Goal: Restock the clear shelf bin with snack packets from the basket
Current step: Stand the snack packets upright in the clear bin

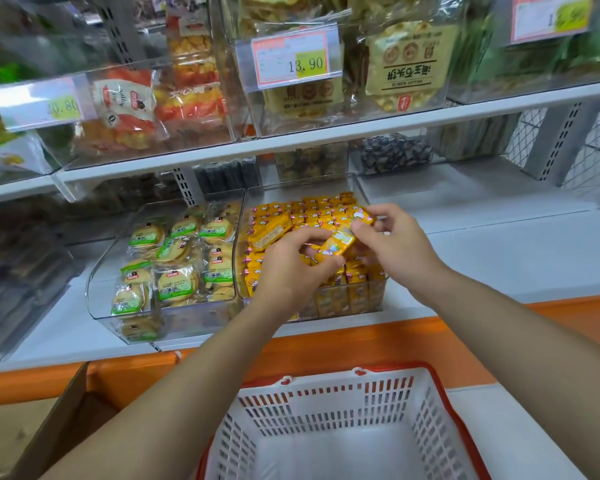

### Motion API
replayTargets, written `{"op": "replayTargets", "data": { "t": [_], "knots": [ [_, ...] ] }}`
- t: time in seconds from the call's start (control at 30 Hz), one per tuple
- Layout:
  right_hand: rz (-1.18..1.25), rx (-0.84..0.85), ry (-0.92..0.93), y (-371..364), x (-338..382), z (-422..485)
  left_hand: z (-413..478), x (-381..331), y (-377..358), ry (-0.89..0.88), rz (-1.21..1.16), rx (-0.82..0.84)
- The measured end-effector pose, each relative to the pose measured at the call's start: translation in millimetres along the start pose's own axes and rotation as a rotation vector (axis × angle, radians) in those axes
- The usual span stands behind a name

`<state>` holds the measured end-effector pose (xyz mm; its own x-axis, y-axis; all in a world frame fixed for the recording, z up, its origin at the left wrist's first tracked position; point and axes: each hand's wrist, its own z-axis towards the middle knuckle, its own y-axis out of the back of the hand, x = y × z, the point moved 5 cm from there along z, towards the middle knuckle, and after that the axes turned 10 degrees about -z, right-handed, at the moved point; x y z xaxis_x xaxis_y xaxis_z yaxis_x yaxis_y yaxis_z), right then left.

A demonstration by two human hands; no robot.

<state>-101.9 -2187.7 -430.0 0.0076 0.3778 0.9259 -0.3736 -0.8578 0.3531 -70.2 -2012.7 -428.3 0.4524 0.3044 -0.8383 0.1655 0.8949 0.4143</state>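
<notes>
The clear shelf bin [359,188] on the lower shelf is packed with small yellow snack packets [312,207] in rows. Both my hands are over it. My left hand [291,268] pinches a yellow snack packet [336,245] from the left. My right hand [392,244] holds the same packet's right end and grips a second yellow packet [362,214] at its fingertips. The white basket [329,403] with red rim sits below, near me; no packets show in its visible part.
A second clear bin [97,292] of green-labelled biscuit packs stands just left of the yellow one. The upper shelf [222,152] holds bins with price tags. An orange shelf edge [326,341] runs in front; a cardboard box [32,427] sits at lower left.
</notes>
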Motion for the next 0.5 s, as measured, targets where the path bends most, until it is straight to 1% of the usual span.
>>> {"op": "replayTargets", "data": {
  "t": [0.1,0.13,0.23,0.37,0.43,0.5],
  "knots": [
    [0.096,-0.057,0.027,18,3,1,3,5,-5,0.004,-0.009,0.08],
    [0.099,-0.087,0.046,25,3,3,4,9,-3,0.001,0.053,0.098],
    [0.142,-0.139,0.045,39,-1,5,9,23,-5,-0.031,0.359,0.199],
    [0.157,-0.141,-0.009,44,-11,9,11,37,-17,-0.053,0.582,0.32],
    [0.157,-0.155,-0.033,45,-16,11,15,43,-19,-0.035,0.627,0.324],
    [0.15,-0.162,-0.024,46,-16,12,21,47,-18,-0.007,0.605,0.317]
  ]
}}
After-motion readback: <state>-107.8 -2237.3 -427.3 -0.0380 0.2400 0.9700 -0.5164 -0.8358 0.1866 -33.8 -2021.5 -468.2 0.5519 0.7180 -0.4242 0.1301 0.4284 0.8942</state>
